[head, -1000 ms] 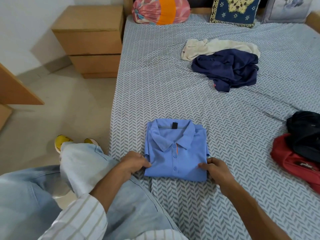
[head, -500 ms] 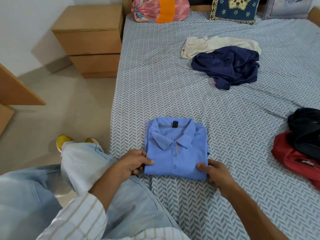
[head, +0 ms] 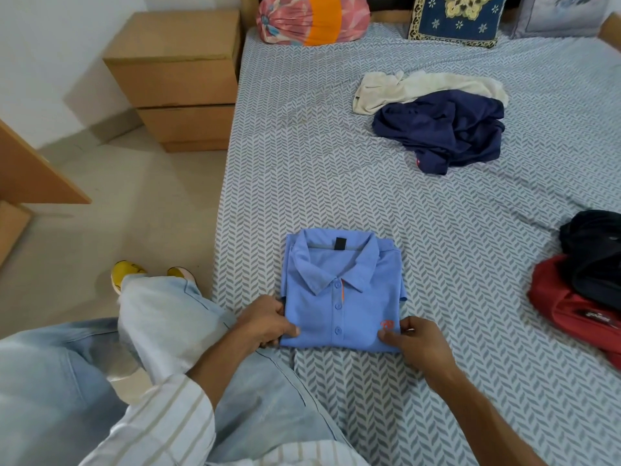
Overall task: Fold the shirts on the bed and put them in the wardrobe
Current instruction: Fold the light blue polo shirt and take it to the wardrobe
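A light blue polo shirt lies folded into a neat rectangle, collar up, near the bed's front edge. My left hand pinches its lower left corner, thumb on top and fingers tucked under. My right hand grips the lower right corner beside the small orange logo. Further back on the bed lie a crumpled navy shirt and a cream shirt. At the right edge a black garment sits on a red one. No wardrobe is in view.
A wooden nightstand stands left of the bed. Pillows line the headboard. A wooden panel edge juts in at far left. My knee in light jeans rests at the bed's edge, above tiled floor.
Both hands slid further in onto the shirt's lower corners and closed on them. The shirt itself stays in place.
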